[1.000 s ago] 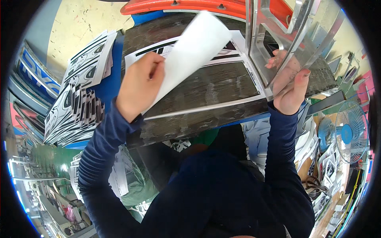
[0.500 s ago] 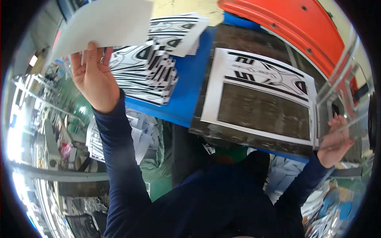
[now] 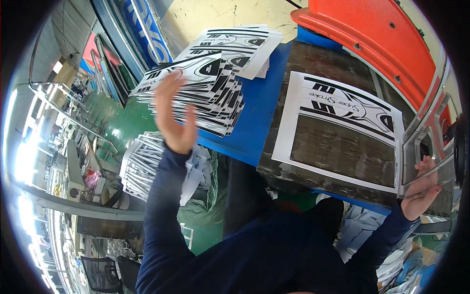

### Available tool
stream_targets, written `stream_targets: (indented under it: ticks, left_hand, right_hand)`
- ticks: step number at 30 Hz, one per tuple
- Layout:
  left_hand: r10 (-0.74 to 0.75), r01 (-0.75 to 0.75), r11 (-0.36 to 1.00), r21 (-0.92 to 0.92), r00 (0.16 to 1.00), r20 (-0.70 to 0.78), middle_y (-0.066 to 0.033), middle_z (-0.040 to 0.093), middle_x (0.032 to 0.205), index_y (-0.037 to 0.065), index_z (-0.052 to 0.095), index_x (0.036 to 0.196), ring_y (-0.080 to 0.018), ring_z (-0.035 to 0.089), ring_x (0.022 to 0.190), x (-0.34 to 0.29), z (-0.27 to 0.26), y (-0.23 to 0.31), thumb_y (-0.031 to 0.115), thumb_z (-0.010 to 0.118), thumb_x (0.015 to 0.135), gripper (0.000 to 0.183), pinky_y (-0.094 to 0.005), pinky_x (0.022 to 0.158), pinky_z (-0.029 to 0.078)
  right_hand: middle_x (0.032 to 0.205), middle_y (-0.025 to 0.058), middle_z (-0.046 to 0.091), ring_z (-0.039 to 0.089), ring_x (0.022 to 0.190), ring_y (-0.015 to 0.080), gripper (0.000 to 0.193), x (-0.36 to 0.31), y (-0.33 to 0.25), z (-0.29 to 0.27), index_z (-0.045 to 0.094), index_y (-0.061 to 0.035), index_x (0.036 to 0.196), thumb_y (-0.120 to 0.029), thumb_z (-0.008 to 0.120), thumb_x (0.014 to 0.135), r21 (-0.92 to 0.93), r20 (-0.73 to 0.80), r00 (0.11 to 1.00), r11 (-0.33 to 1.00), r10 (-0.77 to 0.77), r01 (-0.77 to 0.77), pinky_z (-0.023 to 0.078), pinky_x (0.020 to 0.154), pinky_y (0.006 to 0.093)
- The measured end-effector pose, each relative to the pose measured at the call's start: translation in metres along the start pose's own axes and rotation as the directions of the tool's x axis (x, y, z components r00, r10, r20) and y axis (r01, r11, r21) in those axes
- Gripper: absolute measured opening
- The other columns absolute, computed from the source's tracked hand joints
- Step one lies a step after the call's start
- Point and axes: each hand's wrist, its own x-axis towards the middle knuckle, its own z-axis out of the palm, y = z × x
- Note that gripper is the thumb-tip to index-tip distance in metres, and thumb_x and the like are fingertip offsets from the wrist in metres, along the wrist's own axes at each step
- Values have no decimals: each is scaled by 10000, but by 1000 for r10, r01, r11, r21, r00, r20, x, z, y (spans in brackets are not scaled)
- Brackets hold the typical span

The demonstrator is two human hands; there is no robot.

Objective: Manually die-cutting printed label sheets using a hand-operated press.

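Observation:
My left hand (image 3: 175, 115) is blurred by motion over the left part of a thick stack of printed sheets (image 3: 208, 95). Its fingers stretch upward with the thumb apart, and nothing is in it. The sheets carry black and grey patterns on white, and the top one lies turned askew. My right hand (image 3: 422, 193) is at the far right, by a clear plastic guard (image 3: 413, 142) and partly seen through it. Its fingers look apart and hold nothing visible. Left of that guard, a printed sheet with a large cut-out window (image 3: 286, 142) lies flat on a dark board (image 3: 333, 183).
A curved red machine part (image 3: 377, 39) arches over the board's far side. Beside the stack is a blue tabletop (image 3: 259, 117), with a second pile of printed sheets (image 3: 267, 51) behind. White paper scraps (image 3: 142, 166) fill a bag below left.
My left hand has let go of the raised white sheet and moved right and down. A printed sheet now lies askew atop the stack. My right hand stays by the guard as the view shifts.

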Motion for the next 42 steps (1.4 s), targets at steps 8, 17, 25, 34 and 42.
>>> stream_targets:
  ticks: [8, 17, 25, 34, 42]
  left_hand:
    - [305, -18, 936, -351, 536, 787, -144, 297, 1605, 205, 297, 1559, -423, 174, 1497, 40, 132, 109, 605, 561, 925, 795, -681, 1149, 130]
    - [356, 18, 924, -381, 316, 879, -124, 186, 1647, 230, 370, 1535, -411, 62, 1519, 24, 148, 127, 757, 573, 821, 911, -752, 1110, 31]
    - [380, 96, 892, -442, 372, 847, -153, 150, 1650, 193, 277, 1569, -469, 87, 1499, 6, 104, 149, 695, 650, 807, 986, -732, 1122, 75]
    - [104, 395, 851, -346, 519, 848, -249, 275, 1587, -37, 243, 1534, -428, 141, 1504, 3, 85, 57, 459, 784, 796, 1041, -562, 1192, 132]
    - [149, 392, 774, -498, 650, 745, -263, 266, 1588, -74, 242, 1523, -425, 153, 1503, -18, 88, 49, 362, 877, 720, 1113, -481, 1202, 161]
  right_hand:
    - [1339, 262, 540, 546, 1141, 292, 711, -4, 3, 6, 470, 122, 1340, -502, 464, 1001, 68, 126, 989, 995, -76, 68, 375, 1016, 423]
    - [1208, 271, 638, 646, 996, 280, 582, 3, -48, 5, 579, 84, 1231, -419, 634, 944, 58, 157, 983, 995, -94, 86, 476, 939, 394]
    - [987, 136, 671, 593, 920, 201, 585, 35, -89, 41, 642, 97, 1104, -361, 772, 764, -555, 390, 915, 766, -106, 325, 449, 837, 318]
    - [884, 67, 615, 575, 833, 260, 572, 28, -71, 94, 703, -74, 1002, -373, 921, 565, -574, 693, 712, 510, -116, 641, 370, 888, 388]
    - [887, 48, 619, 581, 838, 239, 567, 18, -52, 106, 699, -91, 982, -411, 916, 567, -552, 745, 665, 507, -58, 662, 350, 879, 398]
